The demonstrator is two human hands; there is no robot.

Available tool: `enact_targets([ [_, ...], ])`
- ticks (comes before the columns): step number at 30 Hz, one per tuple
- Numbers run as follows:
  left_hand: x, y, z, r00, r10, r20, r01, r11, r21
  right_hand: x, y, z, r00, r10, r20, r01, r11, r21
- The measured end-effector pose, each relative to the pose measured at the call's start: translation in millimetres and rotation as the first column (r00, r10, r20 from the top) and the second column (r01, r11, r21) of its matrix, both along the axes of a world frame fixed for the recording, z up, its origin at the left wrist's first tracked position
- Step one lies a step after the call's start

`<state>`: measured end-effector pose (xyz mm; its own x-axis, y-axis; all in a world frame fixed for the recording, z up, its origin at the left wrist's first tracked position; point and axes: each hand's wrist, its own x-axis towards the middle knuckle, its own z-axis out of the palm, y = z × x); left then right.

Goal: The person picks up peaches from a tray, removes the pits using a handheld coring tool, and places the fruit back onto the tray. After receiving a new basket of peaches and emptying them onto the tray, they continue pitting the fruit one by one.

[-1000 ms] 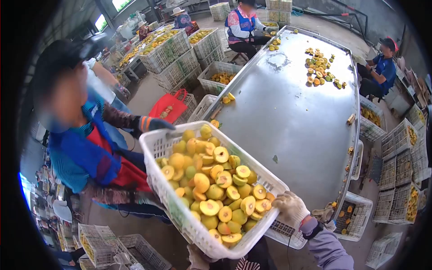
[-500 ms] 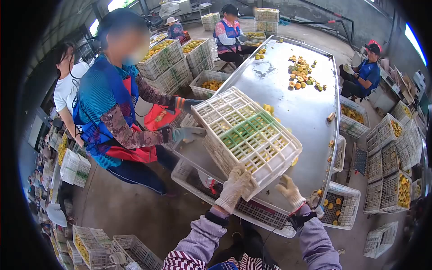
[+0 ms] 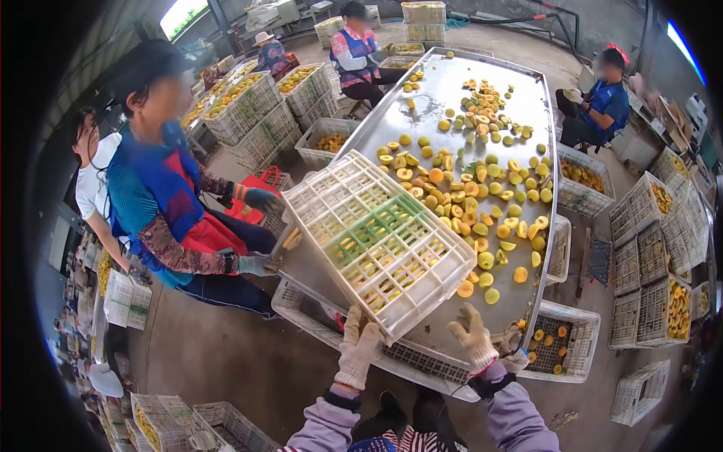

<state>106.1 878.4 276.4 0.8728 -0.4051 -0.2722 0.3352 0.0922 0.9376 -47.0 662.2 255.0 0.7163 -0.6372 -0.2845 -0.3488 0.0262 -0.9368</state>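
Note:
A white plastic crate (image 3: 354, 218) with a green band lies tipped over on the metal table (image 3: 422, 83), its slatted face upward. Yellow fruit shows through the slats. My left hand (image 3: 355, 350), in a pale knit glove, is against the crate's near side, fingers stretched out and apart. My gloved right hand (image 3: 474, 339) is held over the table's near edge, right of the crate and apart from it, fingers spread. Halved and whole yellow-green fruit (image 3: 482, 196) lies scattered across the table beyond the crate.
A co-worker in a blue vest (image 3: 162, 188) stands left of the table, hands off the crate. Another person (image 3: 602, 102) sits at the right. Crates of fruit (image 3: 248, 109) are stacked at the back left, more crates (image 3: 648, 264) at the right. A crate (image 3: 568, 346) stands below the table's right corner.
The crate has shifted left and toward me, and much fruit has spread over the table. The co-worker's hands have come off the crate. My left hand's fingers have straightened.

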Motion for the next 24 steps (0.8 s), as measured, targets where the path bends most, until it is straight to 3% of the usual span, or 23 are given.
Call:
enact_targets([
  [2,4.5,11.8,-1.6,0.998,0.048,0.034,-0.050,0.997,0.061,8.4,-17.2,27.5,0.999,-0.026,-0.048,0.015,0.975,-0.223],
  [3,6.6,13.4,26.3,0.997,-0.014,0.070,0.000,0.981,0.195,13.3,-22.8,32.5,1.000,0.009,0.008,-0.006,0.951,-0.309],
  [6,28.1,26.3,19.0,0.998,0.038,0.049,-0.050,0.955,0.294,26.7,-2.7,52.1,0.994,0.104,0.017,-0.094,0.947,-0.306],
  [8,46.2,25.4,12.3,0.990,0.080,0.118,-0.113,0.945,0.306,30.1,34.2,44.7,0.943,0.260,-0.206,-0.300,0.934,-0.192],
  [9,59.7,23.7,7.1,0.914,-0.014,0.406,-0.178,0.884,0.431,34.7,55.6,44.4,0.870,0.329,-0.367,-0.383,0.920,-0.085],
  [10,75.2,20.3,4.8,0.757,-0.156,0.635,-0.276,0.804,0.527,36.0,76.8,26.3,0.896,0.364,-0.254,-0.393,0.917,-0.073],
  [11,93.5,10.1,17.0,0.831,-0.078,0.551,-0.213,0.870,0.444,36.2,95.9,-7.2,0.867,0.392,-0.306,-0.400,0.916,0.039],
  [12,110.5,2.0,26.7,0.836,-0.072,0.544,-0.219,0.865,0.451,46.4,109.5,-10.6,0.839,0.403,-0.364,-0.367,0.915,0.167],
  [14,149.9,-18.9,36.7,0.926,-0.040,0.375,-0.169,0.844,0.509,70.3,133.4,-33.9,0.910,0.276,-0.308,-0.245,0.960,0.137],
  [15,165.4,-26.7,28.9,0.977,-0.071,0.200,-0.046,0.848,0.528,71.4,143.1,-71.2,0.910,0.272,-0.313,-0.240,0.961,0.138],
  [16,170.1,-29.8,24.1,0.979,-0.072,0.191,-0.040,0.850,0.525,64.4,155.1,-124.1,0.951,0.195,-0.242,-0.183,0.981,0.072],
  [17,171.9,-33.3,21.4,0.899,-0.144,0.414,-0.121,0.826,0.550,63.2,157.4,-152.1,0.979,0.119,-0.168,-0.120,0.993,0.004],
  [18,173.0,-36.3,22.9,0.765,-0.220,0.606,-0.207,0.807,0.554,68.5,155.0,-142.6,0.976,0.116,-0.183,-0.119,0.993,-0.002],
  [19,173.0,-39.4,26.7,0.775,-0.155,0.613,-0.175,0.879,0.444,68.3,153.2,-130.0,0.964,0.067,-0.258,-0.072,0.997,-0.010],
  [20,171.8,-39.7,29.0,0.781,-0.151,0.606,-0.175,0.879,0.445,72.3,151.4,-100.5,0.945,0.018,-0.326,-0.025,1.000,-0.017],
  [21,172.6,-38.6,30.5,0.812,-0.168,0.559,-0.084,0.914,0.396,92.1,142.4,-48.1,0.938,0.007,-0.347,0.008,0.999,0.042],
  [22,177.5,-40.6,33.9,0.838,-0.190,0.511,0.007,0.941,0.339,90.2,140.8,-67.9,0.918,0.028,-0.396,-0.070,0.993,-0.092],
  [23,181.5,-51.0,37.6,0.840,-0.188,0.509,0.006,0.941,0.338,92.1,130.7,-75.4,0.941,0.030,-0.337,-0.088,0.983,-0.160],
  [24,182.1,-67.3,40.5,0.717,-0.227,0.659,-0.066,0.919,0.389,91.8,115.7,-80.1,0.959,0.039,-0.281,-0.106,0.967,-0.230],
])
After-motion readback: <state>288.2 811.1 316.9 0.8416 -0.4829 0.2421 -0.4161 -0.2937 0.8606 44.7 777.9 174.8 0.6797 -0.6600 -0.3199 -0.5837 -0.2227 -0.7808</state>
